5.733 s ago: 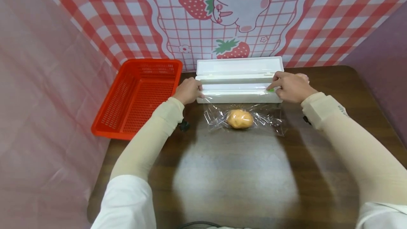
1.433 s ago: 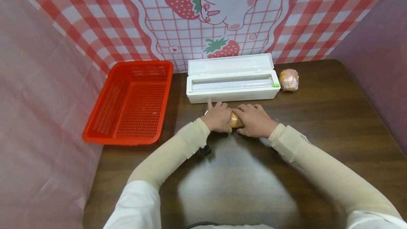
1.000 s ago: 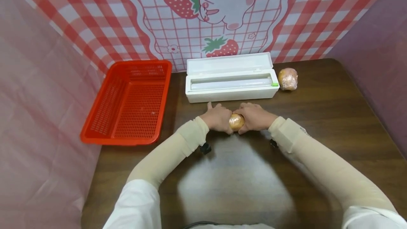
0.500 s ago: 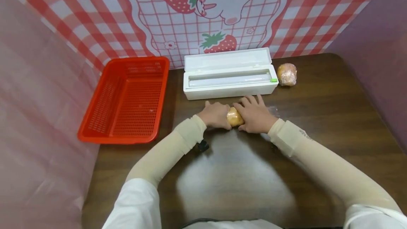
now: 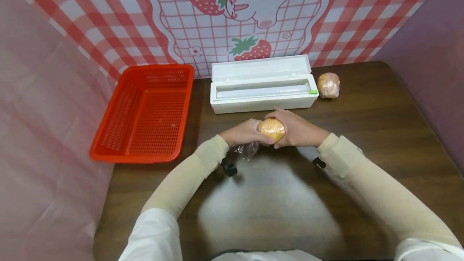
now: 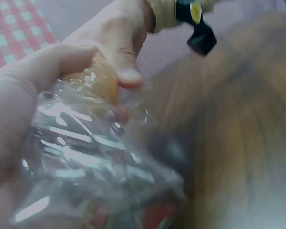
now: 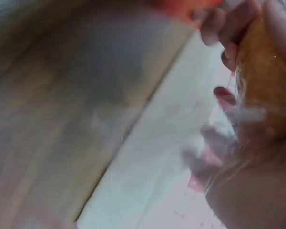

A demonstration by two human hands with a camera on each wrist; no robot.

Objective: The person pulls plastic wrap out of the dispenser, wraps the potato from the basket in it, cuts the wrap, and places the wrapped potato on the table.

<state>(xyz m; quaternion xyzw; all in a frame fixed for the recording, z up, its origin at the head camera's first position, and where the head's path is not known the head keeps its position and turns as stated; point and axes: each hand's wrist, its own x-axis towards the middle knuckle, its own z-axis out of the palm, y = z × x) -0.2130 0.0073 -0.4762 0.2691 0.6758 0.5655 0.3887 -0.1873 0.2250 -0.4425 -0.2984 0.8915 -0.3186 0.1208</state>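
Note:
A smooth, rounded golden-yellow item (image 5: 272,129), wrapped in clear cling film (image 6: 81,148), is held between both hands in front of the white box; its exact kind is unclear. My left hand (image 5: 243,133) grips its left side, thumb along the lower front. My right hand (image 5: 300,129) curls round its right side. Loose film bunches below the left hand in the head view. In the left wrist view the film billows in front of the item. The right wrist view, partly blurred, shows the item (image 7: 267,71) between fingers of both hands.
A white cling film box (image 5: 261,106) with its lid raised and a roll inside stands at the back. Right of it sits a second film-wrapped item (image 5: 328,85). A red plastic basket (image 5: 145,158) stands on the left of the wooden table (image 5: 366,132).
Earlier both hands were at the box, with the item lying on film before it. They then closed round the item, pressing the film. Now the item is raised and turned, film trailing left.

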